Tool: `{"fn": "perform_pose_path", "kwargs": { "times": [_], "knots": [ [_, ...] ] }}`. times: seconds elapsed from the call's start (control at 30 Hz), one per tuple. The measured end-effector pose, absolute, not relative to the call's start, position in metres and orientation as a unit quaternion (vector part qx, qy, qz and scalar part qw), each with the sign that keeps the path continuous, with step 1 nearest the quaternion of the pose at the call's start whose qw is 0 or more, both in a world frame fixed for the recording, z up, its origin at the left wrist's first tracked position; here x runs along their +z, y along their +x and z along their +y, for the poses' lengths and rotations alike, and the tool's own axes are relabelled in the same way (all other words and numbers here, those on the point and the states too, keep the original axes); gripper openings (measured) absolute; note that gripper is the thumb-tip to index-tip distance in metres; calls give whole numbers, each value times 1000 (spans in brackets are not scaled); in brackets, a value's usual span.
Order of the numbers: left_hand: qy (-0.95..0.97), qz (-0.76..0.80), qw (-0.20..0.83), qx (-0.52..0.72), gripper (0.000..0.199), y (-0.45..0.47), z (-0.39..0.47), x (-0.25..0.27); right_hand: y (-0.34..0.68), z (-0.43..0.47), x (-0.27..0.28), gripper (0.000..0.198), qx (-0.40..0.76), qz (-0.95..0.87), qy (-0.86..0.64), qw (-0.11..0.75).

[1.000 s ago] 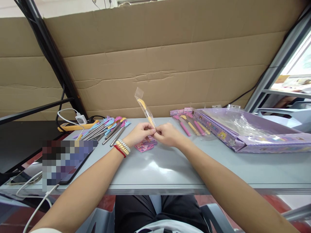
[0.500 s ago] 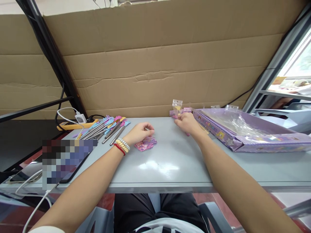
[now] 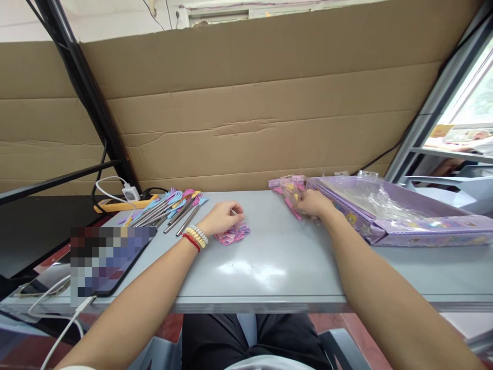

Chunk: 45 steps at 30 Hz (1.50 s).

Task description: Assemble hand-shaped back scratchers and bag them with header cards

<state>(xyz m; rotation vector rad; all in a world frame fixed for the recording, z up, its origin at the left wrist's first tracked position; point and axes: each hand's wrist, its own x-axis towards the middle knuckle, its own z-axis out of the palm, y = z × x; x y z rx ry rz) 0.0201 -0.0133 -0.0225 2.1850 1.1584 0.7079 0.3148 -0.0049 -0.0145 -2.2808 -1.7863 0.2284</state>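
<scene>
My left hand rests on the table with loosely curled fingers, thumb and forefinger a little apart and nothing visible between them. Under and beside it lies a small pile of pink printed cards. Farther right, my right hand is closed on a clear plastic packet with something yellow inside, probably a back scratcher; its fingertips are partly hidden. Around that packet are other pink-topped packets, against the left end of a purple display box. Loose back scratchers with metal rods and coloured claw heads lie left of my left hand.
A phone with a blurred screen and white cable lies at the front left. Behind it are a yellow power strip and a white charger. Cardboard walls off the back; a black post stands left.
My right hand has lowered the clear packet, earlier held upright, onto the other packets and shifted slightly right. My left hand stays by the cards. The camera view has tilted up slightly.
</scene>
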Motion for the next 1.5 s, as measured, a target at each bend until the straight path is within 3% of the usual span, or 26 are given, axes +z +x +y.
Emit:
{"fn": "perform_pose_path", "kwargs": {
  "times": [0.27, 0.6, 0.97, 1.07, 1.27, 1.5],
  "knots": [
    [842, 426, 196, 267, 16, 14, -5, -24, 328, 8, -22, 39, 112, -570, -809, 86],
    [850, 420, 185, 257, 14, 14, -5, -23, 329, 10, -25, 23, 148, -599, -783, 75],
    [851, 416, 169, 273, 16, 14, -4, -22, 289, -21, 7, 29, -58, -678, -721, 128],
    [828, 410, 229, 306, 22, 15, -4, -21, 262, -27, 9, 26, -102, -707, -671, 199],
    [701, 361, 508, 346, 42, 24, -15, -16, 203, -38, -11, 23, -99, -755, -565, 317],
    [573, 248, 686, 373, 33, 35, -23, -14, 173, -40, -30, 27, -29, -802, -480, 355]
  ]
}}
